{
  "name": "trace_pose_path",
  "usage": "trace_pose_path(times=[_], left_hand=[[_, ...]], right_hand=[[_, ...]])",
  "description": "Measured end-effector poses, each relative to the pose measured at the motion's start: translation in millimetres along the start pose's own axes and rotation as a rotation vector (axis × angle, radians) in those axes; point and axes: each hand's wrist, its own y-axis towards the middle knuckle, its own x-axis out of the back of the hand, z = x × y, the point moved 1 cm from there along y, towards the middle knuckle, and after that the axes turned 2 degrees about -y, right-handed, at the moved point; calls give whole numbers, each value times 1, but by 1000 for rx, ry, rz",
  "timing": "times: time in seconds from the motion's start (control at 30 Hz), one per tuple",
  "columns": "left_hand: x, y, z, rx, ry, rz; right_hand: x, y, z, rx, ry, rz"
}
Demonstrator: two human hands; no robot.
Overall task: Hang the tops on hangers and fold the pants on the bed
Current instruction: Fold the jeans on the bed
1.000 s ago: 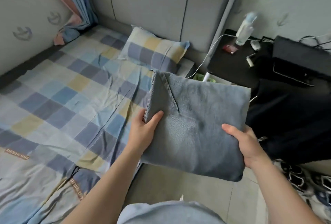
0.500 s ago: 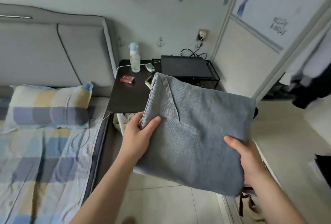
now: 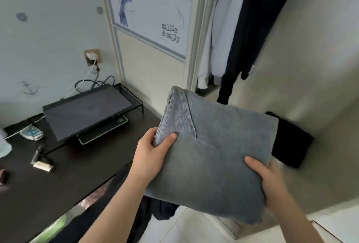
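Landmark = folded pants (image 3: 213, 155), grey-blue denim, held in the air mid-frame, tilted, seam and pocket edge facing up. Far left of the pants: black desk (image 3: 58, 180) against the wall, small cluttered bits on its left end, too blurred to name. On the desk, left of the pants and further back: wire rack (image 3: 134, 97) carrying a flat black device (image 3: 87, 112); cables run from it up to a wall socket (image 3: 92, 56). Left hand (image 3: 149, 157) has its grip pinching the pants' left edge, thumb on top, fingers underneath. Above the pants, left side: wardrobe door (image 3: 151, 15) with a blue animal print and the words "millie & sally". Above the pants, right side: open wardrobe with a hanging white top (image 3: 219, 48) and a hanging dark garment (image 3: 258, 29). Right hand (image 3: 272, 182) has its grip closed on the pants' lower right corner, thumb on top, fingers hidden underneath. Just right of the pants, behind them: a black folded item (image 3: 289, 141) on a pale surface. Below the pants: dark cloth (image 3: 161, 207) bunched over the tiled floor (image 3: 184, 229)
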Motion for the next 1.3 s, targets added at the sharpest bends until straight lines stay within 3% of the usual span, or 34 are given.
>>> trace_pose_path(times=[0.3,0.5,0.9,1.3], left_hand=[[-108,98,21,90,-3,361],[-194,149,50,158,111,505],[-321,245,151,395,430,502],[-347,353,256,350,794,319]], right_hand=[[53,19,-18,-69,89,-351],[92,66,-33,-96,121,-436],[142,211,-86,-336,69,-432],[105,359,-191,-429,5,-355]])
